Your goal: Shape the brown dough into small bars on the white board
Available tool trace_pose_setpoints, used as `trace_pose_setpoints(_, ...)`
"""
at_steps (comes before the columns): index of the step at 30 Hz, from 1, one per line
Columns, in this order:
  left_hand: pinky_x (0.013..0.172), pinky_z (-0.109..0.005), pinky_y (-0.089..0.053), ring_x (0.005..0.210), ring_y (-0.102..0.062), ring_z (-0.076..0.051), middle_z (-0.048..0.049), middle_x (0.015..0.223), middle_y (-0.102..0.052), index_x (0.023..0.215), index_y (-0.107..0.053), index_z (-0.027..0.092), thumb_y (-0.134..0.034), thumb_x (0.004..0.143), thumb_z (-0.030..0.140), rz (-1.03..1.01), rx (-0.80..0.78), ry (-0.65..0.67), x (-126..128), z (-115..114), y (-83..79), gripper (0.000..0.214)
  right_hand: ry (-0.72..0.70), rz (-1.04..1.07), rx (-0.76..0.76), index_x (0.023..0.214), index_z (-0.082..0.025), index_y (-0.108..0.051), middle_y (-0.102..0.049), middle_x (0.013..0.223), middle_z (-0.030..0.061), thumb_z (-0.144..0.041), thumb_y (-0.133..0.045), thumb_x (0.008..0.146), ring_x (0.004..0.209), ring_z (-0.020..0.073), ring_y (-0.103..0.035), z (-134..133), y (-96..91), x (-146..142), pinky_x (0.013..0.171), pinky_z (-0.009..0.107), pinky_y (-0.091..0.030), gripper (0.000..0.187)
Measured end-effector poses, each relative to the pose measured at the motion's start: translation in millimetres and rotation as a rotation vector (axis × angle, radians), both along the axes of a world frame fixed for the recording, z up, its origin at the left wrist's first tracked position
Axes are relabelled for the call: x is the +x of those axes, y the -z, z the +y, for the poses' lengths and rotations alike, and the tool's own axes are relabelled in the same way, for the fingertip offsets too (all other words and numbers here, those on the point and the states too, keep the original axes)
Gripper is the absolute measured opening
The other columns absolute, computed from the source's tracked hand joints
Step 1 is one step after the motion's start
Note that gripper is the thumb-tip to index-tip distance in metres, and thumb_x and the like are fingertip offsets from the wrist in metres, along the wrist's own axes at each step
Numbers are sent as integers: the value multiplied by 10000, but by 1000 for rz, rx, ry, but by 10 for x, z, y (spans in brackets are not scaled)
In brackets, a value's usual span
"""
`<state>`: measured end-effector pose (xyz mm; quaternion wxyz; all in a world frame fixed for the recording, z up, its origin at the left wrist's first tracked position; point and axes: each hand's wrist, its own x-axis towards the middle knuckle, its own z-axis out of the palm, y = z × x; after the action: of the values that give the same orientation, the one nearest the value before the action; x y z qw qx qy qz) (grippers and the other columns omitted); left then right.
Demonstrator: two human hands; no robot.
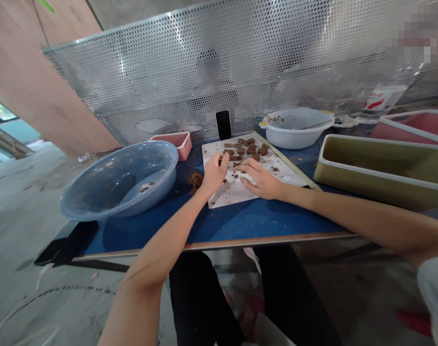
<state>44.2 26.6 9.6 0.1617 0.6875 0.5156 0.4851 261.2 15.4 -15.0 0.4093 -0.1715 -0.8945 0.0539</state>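
On a white sheet (228, 197) lie several small brown blocks (251, 148) of a clay-like material, with crumbs scattered about them. My left hand (214, 174) is over the sheet's left part, its fingers curled toward the thumb; a bit of brown shows between them, but its shape is mostly hidden. My right hand (260, 179) rests low over the middle of the sheet, palm down, fingers stretched and somewhat apart, close to the nearest blocks. Beside my left wrist sits a rough brown clump (195, 180) on the blue table (240, 223).
A large blue basin (96, 180) stands at the left, before a small pink container (183, 144). Behind the sheet a phone (224, 125) leans on a perforated metal panel (161, 72). Rightward are a white basin (294, 134), an olive planter (377, 168) and a plastic bottle (383, 98).
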Motion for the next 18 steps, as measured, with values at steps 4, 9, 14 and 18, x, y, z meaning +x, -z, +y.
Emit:
trace_pose_setpoints(4,708,-312,-385,688,-560,-188,-2,697,-597,812,-585,227,-567,1115,446,71,39,-35,-22,47,44,374,12,23,1,1546,-267,-554,-604,1258,146,-366,-459,1139,1203,321,-612,35,27,13,1089,577,-578,430)
trace_pose_setpoints(9,703,-316,-439,621,-623,-178,32,647,-635,1076,-632,228,-490,1147,417,49,-12,19,-32,67,99,246,25,20,16,1535,-263,-559,-597,1256,150,-355,-465,1139,1209,320,-615,75,45,17,1088,571,-578,417)
trace_pose_setpoints(14,699,-320,-463,589,-641,-181,30,675,-686,1266,-572,217,-488,1141,384,4,-42,37,-47,113,156,224,30,17,18,1538,-261,-556,-591,1249,144,-343,-466,1137,1203,316,-620,74,38,10,1082,564,-583,419)
trace_pose_setpoints(18,625,-302,-448,508,-577,-164,40,686,-668,1350,-529,233,-505,1121,341,-66,-72,26,-65,159,207,254,33,7,20,1542,-264,-551,-598,1245,142,-338,-473,1134,1198,315,-624,71,38,4,1080,569,-587,421)
